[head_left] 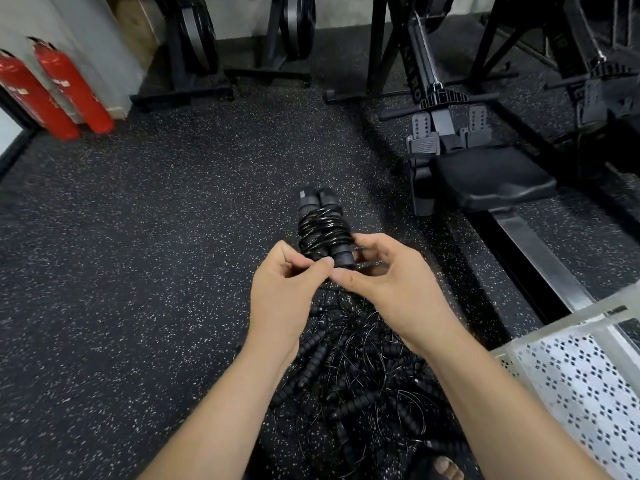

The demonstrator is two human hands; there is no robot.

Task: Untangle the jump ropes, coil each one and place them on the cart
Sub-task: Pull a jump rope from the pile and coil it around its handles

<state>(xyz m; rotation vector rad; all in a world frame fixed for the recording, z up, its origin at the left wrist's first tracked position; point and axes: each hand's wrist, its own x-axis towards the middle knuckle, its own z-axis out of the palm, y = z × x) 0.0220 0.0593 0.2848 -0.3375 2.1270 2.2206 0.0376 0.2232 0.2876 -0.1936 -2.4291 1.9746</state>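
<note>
1 coiled jump rope [323, 233]: your left hand [284, 292] and right hand [388, 278] both pinch its near end, fingers curled, left of the cart [561, 323]. Tangled rope pile [356, 368]: floor, just beside the cart's left.

A black rubber gym floor [138, 237] flecked with pale specks fills most of the frame. In the upper left, two red fire extinguishers [72, 88] stand beside a pale wall [86, 29]. Across the top, black equipment stands [187, 53] rest on the floor. On the right, a black rowing machine [491, 181] with a padded seat sits on a metal rail [540, 261] that runs toward the lower right.
</note>
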